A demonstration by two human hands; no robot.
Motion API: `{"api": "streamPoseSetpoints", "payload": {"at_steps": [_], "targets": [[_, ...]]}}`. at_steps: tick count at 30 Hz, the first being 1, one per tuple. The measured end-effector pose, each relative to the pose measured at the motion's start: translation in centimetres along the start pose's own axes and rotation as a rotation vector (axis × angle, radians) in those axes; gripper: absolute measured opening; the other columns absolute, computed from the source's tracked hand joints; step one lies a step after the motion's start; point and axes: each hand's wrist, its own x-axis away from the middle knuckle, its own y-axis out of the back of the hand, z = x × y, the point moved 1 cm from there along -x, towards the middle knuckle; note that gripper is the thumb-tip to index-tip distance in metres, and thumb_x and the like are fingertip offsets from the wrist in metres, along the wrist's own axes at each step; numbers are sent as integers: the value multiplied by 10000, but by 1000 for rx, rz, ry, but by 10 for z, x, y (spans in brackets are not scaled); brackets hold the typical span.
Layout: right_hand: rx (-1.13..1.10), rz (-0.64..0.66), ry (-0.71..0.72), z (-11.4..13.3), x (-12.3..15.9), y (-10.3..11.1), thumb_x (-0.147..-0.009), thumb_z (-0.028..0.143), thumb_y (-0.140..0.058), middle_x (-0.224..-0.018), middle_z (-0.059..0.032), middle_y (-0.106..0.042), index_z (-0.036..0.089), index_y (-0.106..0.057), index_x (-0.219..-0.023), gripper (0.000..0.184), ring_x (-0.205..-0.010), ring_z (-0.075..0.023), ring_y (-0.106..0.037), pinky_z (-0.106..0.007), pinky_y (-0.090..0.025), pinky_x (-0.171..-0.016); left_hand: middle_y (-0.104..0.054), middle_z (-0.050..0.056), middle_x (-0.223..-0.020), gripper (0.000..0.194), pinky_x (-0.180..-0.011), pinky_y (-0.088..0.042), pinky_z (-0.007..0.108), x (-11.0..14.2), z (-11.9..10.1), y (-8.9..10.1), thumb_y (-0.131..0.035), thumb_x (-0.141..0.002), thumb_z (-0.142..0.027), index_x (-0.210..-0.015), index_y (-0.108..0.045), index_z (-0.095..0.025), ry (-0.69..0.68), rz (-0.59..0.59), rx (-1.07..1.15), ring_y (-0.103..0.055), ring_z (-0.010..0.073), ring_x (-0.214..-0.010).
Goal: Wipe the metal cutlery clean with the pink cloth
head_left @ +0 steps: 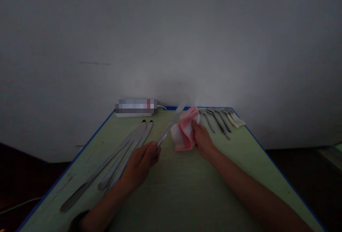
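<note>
My left hand [143,162] is closed around the handle of a metal table knife [167,129]. Its blade slants up and away to the right, smeared by motion toward the far end. In my right hand [203,137], the fingers pinch a folded pink and white cloth [185,132]. The cloth is just right of the blade; whether they touch I cannot tell. Beside my left hand, several long metal knives [130,143] lie side by side on the table, partly hidden by my forearm.
On the green table [171,196] with blue edging, several spoons and forks [217,118] lie at the far right, along with white-handled cutlery [235,120]. A white power strip [133,114], partly pixelated, sits at the far left with a cable. A grey wall [171,40] stands behind.
</note>
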Motion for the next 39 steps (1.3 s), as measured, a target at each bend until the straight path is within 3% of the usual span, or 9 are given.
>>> {"api": "streamPoseSetpoints", "payload": {"at_steps": [4,7,11,15,18,21,24,31,39], "targets": [[291,293,-86,9,17,23,-775,565,-552,-584,15,-551,168,-589,-675,412,-506,-104,-448,-228,-323,-488,-409,-45,-568,411,-505,-368,226,-1,3,0,-361,-896,-490,-605,-424,-207,16,-84,35,-416,120,-527],[483,433,59,22,29,28,-807,515,-544,-633,-1,-571,170,-609,-684,372,-582,-118,-483,-237,-354,-548,-430,-42,-570,394,-521,-372,231,1,-2,-9,-365,-901,-466,-613,-432,-206,-18,-61,-25,-444,126,-538],[427,252,273,37,34,19,-823,476,-538,-866,-39,-620,179,-641,-856,316,-782,-141,-541,-248,-404,-668,-476,-33,-566,407,-523,-345,238,3,-15,-26,-312,-931,-432,-636,-467,-197,-111,29,-196,-474,129,-529],[156,314,45,37,27,15,-830,495,-511,-594,38,-519,162,-592,-813,343,-499,-82,-445,-202,-336,-476,-550,-3,-635,403,-578,-382,254,-2,-27,-43,-314,-944,-389,-703,-561,-181,-235,107,-393,-522,141,-579],[78,296,35,40,6,28,-803,492,-543,-554,55,-502,158,-564,-776,335,-437,-68,-422,-191,-323,-434,-598,67,-928,345,-784,-434,319,-9,-31,-50,-342,-943,-347,-895,-647,-192,-410,34,-455,-558,194,-868],[434,308,104,45,-25,45,-835,477,-491,-536,34,-542,156,-573,-734,346,-425,-83,-470,-203,-368,-449,-553,93,-1175,305,-946,-380,409,-18,-25,-55,-371,-935,-303,-1132,-588,-219,-512,-49,-523,-473,237,-1113],[802,314,119,40,-48,50,-822,393,-555,-463,40,-535,155,-595,-749,252,-404,-104,-502,-221,-392,-486,-580,81,-1156,241,-984,-343,442,-24,-16,-58,-427,-914,-265,-1081,-594,-216,-533,10,-688,-465,247,-1138],[1179,201,190,17,-59,27,-760,225,-650,-845,-82,-685,126,-545,-1134,401,-858,-198,-639,-280,-435,-766,-606,63,-951,134,-938,-367,428,-18,-11,-48,-491,-862,-228,-839,-621,-201,-545,132,-852,-537,228,-942],[1531,172,269,20,-53,31,-902,249,-409,-1091,-172,-620,139,-666,-983,291,-977,-253,-603,-333,-427,-810,-618,59,-955,176,-932,-378,420,-17,-10,-42,-451,-895,-239,-858,-619,-199,-498,153,-788,-558,216,-925]]}}
